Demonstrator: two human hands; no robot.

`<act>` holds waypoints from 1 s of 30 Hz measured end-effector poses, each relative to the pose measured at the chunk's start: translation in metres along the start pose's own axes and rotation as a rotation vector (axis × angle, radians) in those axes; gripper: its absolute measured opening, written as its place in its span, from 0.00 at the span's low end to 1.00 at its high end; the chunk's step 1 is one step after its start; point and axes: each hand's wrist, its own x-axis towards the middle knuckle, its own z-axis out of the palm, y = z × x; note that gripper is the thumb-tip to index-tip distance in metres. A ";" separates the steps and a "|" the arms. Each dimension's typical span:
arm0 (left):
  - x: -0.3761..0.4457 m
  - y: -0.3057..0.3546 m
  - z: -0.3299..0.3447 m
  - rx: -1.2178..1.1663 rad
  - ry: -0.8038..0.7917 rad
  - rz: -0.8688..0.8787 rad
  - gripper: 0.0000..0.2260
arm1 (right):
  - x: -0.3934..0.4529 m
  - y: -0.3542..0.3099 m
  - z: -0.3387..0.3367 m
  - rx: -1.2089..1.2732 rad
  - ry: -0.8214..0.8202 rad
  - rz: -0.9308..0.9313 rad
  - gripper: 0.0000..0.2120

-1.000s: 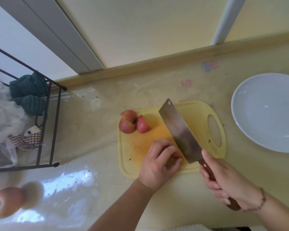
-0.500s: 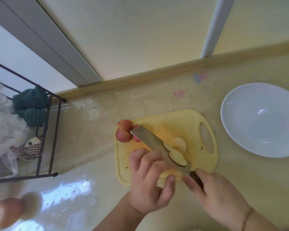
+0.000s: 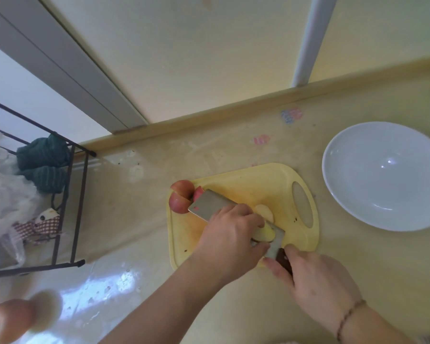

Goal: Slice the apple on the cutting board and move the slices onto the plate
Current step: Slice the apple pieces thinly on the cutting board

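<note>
A yellow cutting board lies on the beige desk, its handle hole toward the white plate that sits just to its right and holds nothing. A wide cleaver lies tilted across the board, its far end covering part of the three red apple pieces grouped at the board's far-left corner. The left hand reaches over the blade, its fingers curled down onto a pale apple slice resting on the steel; whether they pinch it or only press it cannot be told. A second pale slice lies flat on the board just beyond the blade. The right hand, a beaded bracelet at the wrist, grips the cleaver's dark wooden handle at the board's near edge. At far left stands a black wire rack draped with a dark green cloth and holding white plastic bags. A blurred rounded object sits at the near-left corner.
</note>
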 end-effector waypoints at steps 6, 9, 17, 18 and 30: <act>0.022 0.001 0.003 0.055 -0.075 0.035 0.11 | 0.004 0.005 0.000 0.030 0.039 0.039 0.35; 0.028 -0.004 0.012 0.111 -0.059 0.083 0.16 | 0.002 0.005 0.000 0.039 0.032 0.048 0.36; 0.050 -0.002 0.012 0.154 -0.184 -0.043 0.11 | -0.010 0.005 -0.002 0.033 -0.070 0.084 0.46; 0.053 -0.003 0.012 0.161 -0.208 -0.055 0.11 | -0.013 0.005 -0.004 0.046 -0.091 0.086 0.46; 0.002 -0.026 -0.026 -0.290 0.719 -0.011 0.03 | -0.034 0.004 -0.016 0.603 -0.160 0.250 0.42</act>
